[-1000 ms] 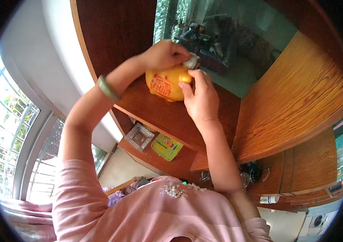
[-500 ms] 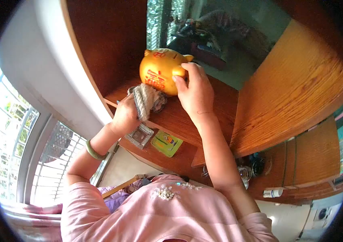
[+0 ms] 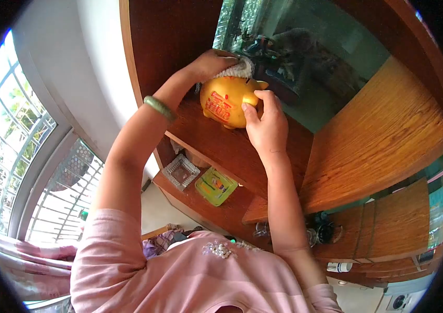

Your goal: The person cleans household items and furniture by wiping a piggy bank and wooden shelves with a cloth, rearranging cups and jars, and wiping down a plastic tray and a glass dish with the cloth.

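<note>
A golden piggy bank (image 3: 225, 104) with red lettering on its side stands on the wooden shelf (image 3: 216, 143). My right hand (image 3: 266, 122) grips it at the snout end, thumb and fingers closed around that part. A whitish cloth (image 3: 242, 68) lies under my left hand (image 3: 213, 63), pressed against the top of the piggy bank from behind. The left fingers are bent over the cloth and partly hidden by it.
Below sit a clear glass ashtray (image 3: 181, 172) and a green tray (image 3: 216, 186) with a picture. A wooden panel (image 3: 378, 141) slants at the right. Dark glass (image 3: 305, 62) backs the shelf. A barred window (image 3: 13, 130) is at the left.
My left hand has moved with the cloth from the piggy bank's lower front side up to its top. The piggy bank now stands lower on the shelf, still held by my right hand.
</note>
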`<state>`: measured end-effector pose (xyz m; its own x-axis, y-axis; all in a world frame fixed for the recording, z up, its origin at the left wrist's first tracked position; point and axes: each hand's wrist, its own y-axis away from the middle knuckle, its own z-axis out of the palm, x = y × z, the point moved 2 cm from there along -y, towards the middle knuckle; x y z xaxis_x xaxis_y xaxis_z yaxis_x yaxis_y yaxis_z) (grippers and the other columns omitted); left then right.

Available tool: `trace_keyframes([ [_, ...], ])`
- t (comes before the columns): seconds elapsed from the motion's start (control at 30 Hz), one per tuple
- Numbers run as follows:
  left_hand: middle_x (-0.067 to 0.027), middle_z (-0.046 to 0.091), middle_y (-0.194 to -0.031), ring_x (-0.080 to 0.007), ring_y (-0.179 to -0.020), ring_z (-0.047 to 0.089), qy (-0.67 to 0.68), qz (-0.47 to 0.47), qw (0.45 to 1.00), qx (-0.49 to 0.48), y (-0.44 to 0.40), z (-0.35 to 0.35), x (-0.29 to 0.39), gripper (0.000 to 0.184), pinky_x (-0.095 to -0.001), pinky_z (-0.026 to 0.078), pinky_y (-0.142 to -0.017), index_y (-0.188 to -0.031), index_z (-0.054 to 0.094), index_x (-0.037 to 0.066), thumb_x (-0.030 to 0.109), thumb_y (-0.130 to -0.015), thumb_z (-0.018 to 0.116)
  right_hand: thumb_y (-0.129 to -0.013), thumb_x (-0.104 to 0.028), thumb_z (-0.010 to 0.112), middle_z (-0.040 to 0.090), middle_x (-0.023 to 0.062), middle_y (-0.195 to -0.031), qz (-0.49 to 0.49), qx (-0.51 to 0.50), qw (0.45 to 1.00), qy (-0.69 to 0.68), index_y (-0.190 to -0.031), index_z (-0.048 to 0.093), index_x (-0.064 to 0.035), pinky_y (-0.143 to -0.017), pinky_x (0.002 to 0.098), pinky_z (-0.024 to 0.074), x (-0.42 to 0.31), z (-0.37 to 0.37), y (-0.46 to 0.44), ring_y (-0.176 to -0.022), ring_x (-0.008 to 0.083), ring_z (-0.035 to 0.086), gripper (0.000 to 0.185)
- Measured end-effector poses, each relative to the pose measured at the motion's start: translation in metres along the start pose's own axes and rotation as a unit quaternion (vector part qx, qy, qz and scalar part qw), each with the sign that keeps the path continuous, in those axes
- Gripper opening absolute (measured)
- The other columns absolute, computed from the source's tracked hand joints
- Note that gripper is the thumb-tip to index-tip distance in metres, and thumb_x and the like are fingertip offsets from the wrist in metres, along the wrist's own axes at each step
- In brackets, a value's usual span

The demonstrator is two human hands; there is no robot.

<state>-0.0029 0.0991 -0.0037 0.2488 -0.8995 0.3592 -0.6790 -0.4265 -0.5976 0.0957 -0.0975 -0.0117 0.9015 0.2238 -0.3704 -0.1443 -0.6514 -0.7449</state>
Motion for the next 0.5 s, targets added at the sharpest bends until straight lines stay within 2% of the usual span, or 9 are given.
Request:
trace_keyframes([
  [0.03,-0.0072,0.060,-0.096,-0.0180,-0.081,0.058,-0.167,0.172,0.971,0.008,0.000,0.008,-0.010,0.031,-0.0277,0.045,-0.076,-0.111,0.052,0.005,0.019,-0.085,0.044,-0.071,-0.016,0.060,0.053,0.0140,-0.091,0.008,0.001,1.000,0.002,-0.093,0.045,-0.0066,-0.072,0.0422,0.0415,-0.001,0.000,0.000,-0.085,0.0346,0.050,0.027],
  [0.17,-0.0082,0.061,-0.092,-0.0169,-0.076,0.058,-0.031,0.085,0.994,0.062,0.021,0.023,-0.025,0.033,-0.0286,0.046,-0.073,-0.108,0.053,0.003,0.024,-0.089,0.037,-0.072,-0.017,0.059,0.054,0.0141,-0.091,0.019,0.002,1.000,0.015,-0.092,0.046,-0.0066,-0.071,0.0431,0.0415,-0.001,0.002,0.001,-0.085,0.0350,0.051,0.027],
  [0.2,-0.0140,0.059,-0.095,-0.0253,-0.084,0.056,0.200,-0.115,0.969,0.085,0.033,0.028,-0.028,0.039,-0.0311,0.042,-0.077,-0.106,0.053,0.003,0.031,-0.088,0.034,-0.072,-0.017,0.059,0.054,0.0141,-0.091,0.017,0.001,1.000,0.012,-0.092,0.046,-0.0066,-0.071,0.0431,0.0415,-0.002,0.001,0.001,-0.085,0.0350,0.051,0.027],
  [0.23,-0.0198,0.057,-0.097,-0.0337,-0.092,0.054,0.412,-0.301,0.854,0.100,0.048,0.034,-0.023,0.046,-0.0337,0.039,-0.081,-0.105,0.053,0.003,0.039,-0.087,0.030,-0.072,-0.017,0.059,0.054,0.0144,-0.091,0.033,-0.008,0.999,0.012,-0.092,0.046,-0.0065,-0.071,0.0434,0.0414,-0.003,0.001,0.000,-0.085,0.0351,0.051,0.026],
  [0.3,-0.0246,0.056,-0.089,-0.0367,-0.089,0.053,0.253,-0.268,0.906,0.207,0.082,0.032,0.003,0.050,-0.0378,0.038,-0.080,-0.097,0.053,-0.002,0.038,-0.088,0.023,-0.072,-0.016,0.059,0.054,0.0146,-0.091,0.045,-0.018,0.999,0.009,-0.092,0.046,-0.0064,-0.071,0.0437,0.0414,-0.004,0.001,0.000,-0.085,0.0353,0.051,0.026],
  [0.37,-0.0231,0.057,-0.088,-0.0379,-0.087,0.053,0.144,-0.300,0.931,0.148,0.126,0.038,0.015,0.027,-0.0409,0.042,-0.075,-0.092,0.053,0.001,0.020,-0.075,0.045,-0.072,-0.015,0.059,0.054,0.0152,-0.091,0.026,-0.002,0.999,0.027,-0.092,0.046,-0.0055,-0.071,0.0435,0.0415,-0.004,0.004,0.000,-0.085,0.0353,0.051,0.026],
  [0.4,-0.0222,0.058,-0.086,-0.0379,-0.085,0.054,0.159,-0.283,0.924,0.203,0.140,0.045,0.032,0.028,-0.0415,0.043,-0.073,-0.092,0.054,0.002,0.013,-0.066,0.052,-0.072,-0.015,0.059,0.054,0.0152,-0.091,0.021,-0.002,1.000,0.023,-0.092,0.046,-0.0055,-0.071,0.0435,0.0415,-0.003,0.007,0.000,-0.085,0.0353,0.051,0.026],
  [0.43,-0.0212,0.058,-0.085,-0.0388,-0.085,0.053,0.104,-0.320,0.924,0.182,0.145,0.039,0.058,0.030,-0.0420,0.043,-0.074,-0.095,0.053,0.003,0.011,-0.066,0.053,-0.072,-0.015,0.059,0.054,0.0155,-0.091,0.010,0.005,0.999,0.031,-0.092,0.046,-0.0050,-0.071,0.0434,0.0415,-0.003,0.007,0.001,-0.085,0.0355,0.051,0.026],
  [0.5,-0.0201,0.057,-0.093,-0.0365,-0.091,0.052,0.101,-0.259,0.940,0.198,0.153,0.030,0.086,0.031,-0.0394,0.042,-0.076,-0.100,0.051,0.004,0.008,-0.069,0.052,-0.072,-0.013,0.059,0.053,0.0164,-0.091,-0.003,0.008,0.999,0.039,-0.094,0.046,-0.0039,-0.071,0.0433,0.0416,-0.004,0.006,0.002,-0.084,0.0362,0.051,0.027],
])
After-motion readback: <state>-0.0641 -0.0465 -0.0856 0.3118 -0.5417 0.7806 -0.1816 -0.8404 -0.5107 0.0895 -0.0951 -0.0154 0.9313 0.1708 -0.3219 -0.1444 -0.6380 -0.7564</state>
